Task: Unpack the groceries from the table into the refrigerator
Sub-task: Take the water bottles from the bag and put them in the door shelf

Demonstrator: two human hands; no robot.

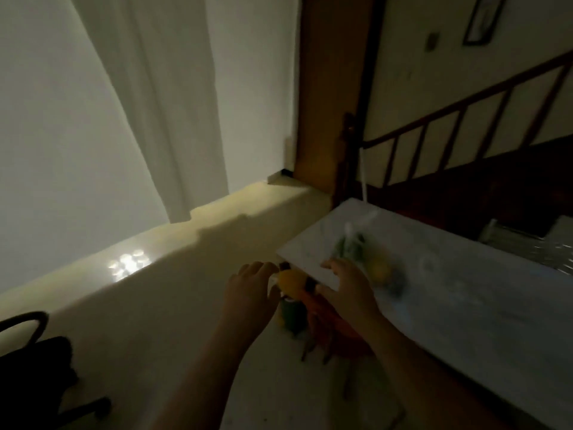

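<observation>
Dimly lit as the room is, both hands are out in front of the person near the corner of the tabletop (465,305). The left hand (248,290) hangs off that corner, fingers loosely curved and holding nothing. The right hand (347,287) reaches over the tabletop's edge, fingers spread, also with nothing in them, pointed toward a clear plastic bag (369,259) lying on the tabletop just beyond it. I'd judge it is about to take that bag. Inside the bag I can make out something yellow and some green, blurred. Below the tabletop's corner, between the hands, sit a yellow thing (291,282), a green one (291,315) and something orange (335,330); what they are I cannot tell. No refrigerator is in sight.
</observation>
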